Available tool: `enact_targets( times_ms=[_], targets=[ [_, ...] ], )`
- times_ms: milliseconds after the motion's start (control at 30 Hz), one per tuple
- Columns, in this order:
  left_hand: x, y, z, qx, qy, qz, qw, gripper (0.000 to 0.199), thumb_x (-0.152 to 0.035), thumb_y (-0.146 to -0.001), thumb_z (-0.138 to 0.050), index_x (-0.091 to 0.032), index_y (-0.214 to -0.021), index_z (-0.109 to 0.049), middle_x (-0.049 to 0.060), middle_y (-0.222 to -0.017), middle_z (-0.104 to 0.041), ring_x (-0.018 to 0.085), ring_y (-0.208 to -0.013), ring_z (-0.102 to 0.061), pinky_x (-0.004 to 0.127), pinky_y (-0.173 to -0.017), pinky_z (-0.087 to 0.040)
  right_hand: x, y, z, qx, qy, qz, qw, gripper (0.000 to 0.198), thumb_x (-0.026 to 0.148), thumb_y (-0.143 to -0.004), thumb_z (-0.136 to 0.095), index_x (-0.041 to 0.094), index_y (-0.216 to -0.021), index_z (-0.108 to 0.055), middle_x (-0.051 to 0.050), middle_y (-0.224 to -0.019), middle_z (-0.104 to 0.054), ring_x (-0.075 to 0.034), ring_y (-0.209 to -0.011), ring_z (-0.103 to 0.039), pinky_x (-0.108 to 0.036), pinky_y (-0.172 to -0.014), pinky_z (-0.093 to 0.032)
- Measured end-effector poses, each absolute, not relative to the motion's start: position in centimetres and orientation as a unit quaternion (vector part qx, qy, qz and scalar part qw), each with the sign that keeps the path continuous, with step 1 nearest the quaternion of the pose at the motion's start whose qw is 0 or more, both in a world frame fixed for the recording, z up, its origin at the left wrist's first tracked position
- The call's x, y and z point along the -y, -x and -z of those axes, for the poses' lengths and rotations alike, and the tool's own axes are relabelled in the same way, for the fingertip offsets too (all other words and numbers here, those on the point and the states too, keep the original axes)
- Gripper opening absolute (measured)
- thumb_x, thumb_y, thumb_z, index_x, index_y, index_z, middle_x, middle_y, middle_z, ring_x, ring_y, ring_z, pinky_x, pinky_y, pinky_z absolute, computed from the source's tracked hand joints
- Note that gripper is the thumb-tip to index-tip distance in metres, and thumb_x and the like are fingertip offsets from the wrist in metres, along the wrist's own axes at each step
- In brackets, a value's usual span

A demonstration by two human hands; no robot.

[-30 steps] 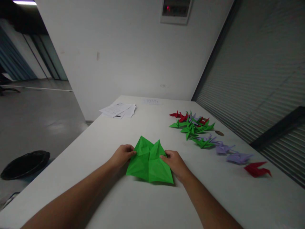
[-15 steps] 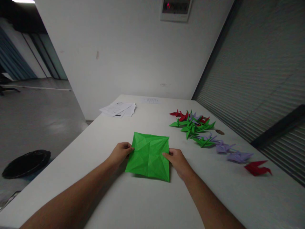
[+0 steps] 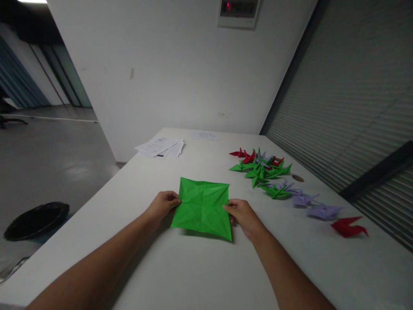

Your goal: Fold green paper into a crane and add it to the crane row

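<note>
A square sheet of green origami paper (image 3: 201, 209), marked with crossing creases, is spread out between my hands just above the white table (image 3: 193, 275). My left hand (image 3: 164, 204) pinches its left edge, thumb on top. On the opposite edge, my right hand (image 3: 240, 214) is closed with the thumb over the paper and the fingers partly hidden behind it. The sheet's lower edge is raised and throws a shadow on the table.
Folded paper cranes in green (image 3: 256, 174), red (image 3: 349, 227) and purple (image 3: 323, 211) lie along the table's right side. Printed sheets (image 3: 158, 147) rest at the far left. A black-lined bin (image 3: 37, 220) stands on the floor to the left, and window blinds (image 3: 348, 99) border the right.
The green paper's lower edge has risen slightly and the sheet looks a little flatter. My right thumb has shifted slightly outward along the right edge. Both hands keep their hold.
</note>
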State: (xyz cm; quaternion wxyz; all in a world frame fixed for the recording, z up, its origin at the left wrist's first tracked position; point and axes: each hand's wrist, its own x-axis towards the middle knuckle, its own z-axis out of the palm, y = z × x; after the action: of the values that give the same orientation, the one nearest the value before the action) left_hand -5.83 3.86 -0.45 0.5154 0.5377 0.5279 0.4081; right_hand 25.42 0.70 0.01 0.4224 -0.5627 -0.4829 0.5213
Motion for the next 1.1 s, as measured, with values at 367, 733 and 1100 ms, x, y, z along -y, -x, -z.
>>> enact_targets(
  times_ms=[367, 733, 1100],
  targets=[
    [-4.2, 6.9, -0.1, -0.553, -0.671, -0.330, 0.368, 0.008, -0.025, -0.068, -0.071, -0.020, -0.070, -0.076, 0.007, -0.070, -0.074, 0.024, -0.069, -0.065, 0.031, -0.065, -0.045, -1.7, -26.9, 0.5, 0.739, 0.594, -0.175, 0.263, 0.012, 0.019, -0.075, -0.070, 0.018, -0.063, -0.072, -0.006, -0.075, -0.068, -0.021, -0.074, -0.061, -0.031, -0.070, -0.043],
    [-4.1, 6.2, 0.1, -0.525, -0.639, -0.382, 0.412, 0.052, -0.015, -0.062, -0.072, -0.018, -0.114, -0.067, 0.002, -0.077, -0.073, 0.018, -0.066, -0.063, 0.028, -0.063, -0.046, -1.4, -26.4, 0.3, 0.727, 0.575, -0.246, 0.285, 0.007, 0.013, -0.075, -0.068, 0.016, -0.077, -0.074, -0.007, -0.083, -0.073, -0.023, -0.078, -0.064, -0.031, -0.073, -0.046],
    [-4.6, 7.2, 0.9, -0.499, -0.714, -0.337, 0.358, 0.019, -0.012, -0.063, -0.063, -0.017, -0.071, -0.079, 0.007, -0.071, -0.072, 0.023, -0.070, -0.062, 0.031, -0.064, -0.043, -0.3, -26.8, -1.5, 0.809, 0.483, -0.239, 0.234, 0.025, 0.024, -0.086, -0.067, 0.024, -0.109, -0.076, -0.002, -0.100, -0.061, -0.018, -0.086, -0.056, -0.025, -0.081, -0.044]
  ],
)
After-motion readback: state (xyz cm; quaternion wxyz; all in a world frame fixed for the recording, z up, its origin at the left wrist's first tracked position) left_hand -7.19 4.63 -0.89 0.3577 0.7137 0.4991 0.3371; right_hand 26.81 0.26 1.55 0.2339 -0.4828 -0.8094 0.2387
